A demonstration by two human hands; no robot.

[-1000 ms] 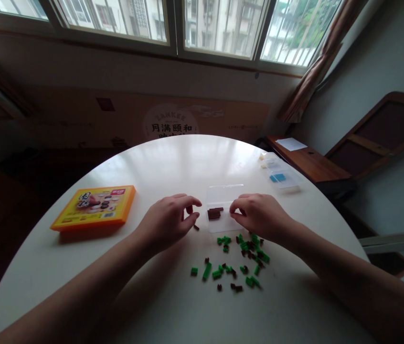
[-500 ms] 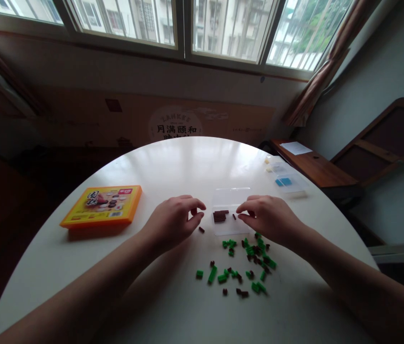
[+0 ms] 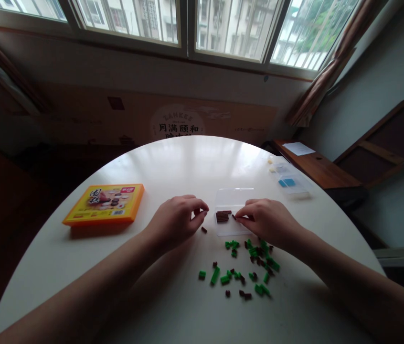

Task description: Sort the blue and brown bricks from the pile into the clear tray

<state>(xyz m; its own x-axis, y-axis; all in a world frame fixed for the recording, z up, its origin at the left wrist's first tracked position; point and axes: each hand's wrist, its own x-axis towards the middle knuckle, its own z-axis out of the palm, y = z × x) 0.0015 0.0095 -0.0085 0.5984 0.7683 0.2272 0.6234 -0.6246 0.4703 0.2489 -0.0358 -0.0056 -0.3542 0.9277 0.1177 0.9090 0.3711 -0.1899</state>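
Note:
On the white round table [image 3: 173, 162] lies a clear plastic plate [image 3: 228, 196] with a small patch of brown bricks [image 3: 222, 216] built on it. My right hand [image 3: 266, 220] rests at the plate's right edge, its fingertips pinched on a tiny brown brick [image 3: 234, 217] beside that patch. My left hand [image 3: 176, 220] sits just left of the plate, thumb and fingers curled around a small brown piece [image 3: 196, 211]. One loose brown brick [image 3: 204, 230] lies near its thumb. Several green and brown bricks [image 3: 247, 265] are scattered in front of my right hand.
An orange flat box [image 3: 104, 204] lies at the table's left. A clear container with a blue piece [image 3: 290, 183] and small pale parts stands at the right edge. Beyond it are a wooden side table [image 3: 316, 167], a curtain and windows.
My right hand has moved left and closed its fingertips on the small brown brick lying on the plate. My left hand has barely moved. The view shifted slightly.

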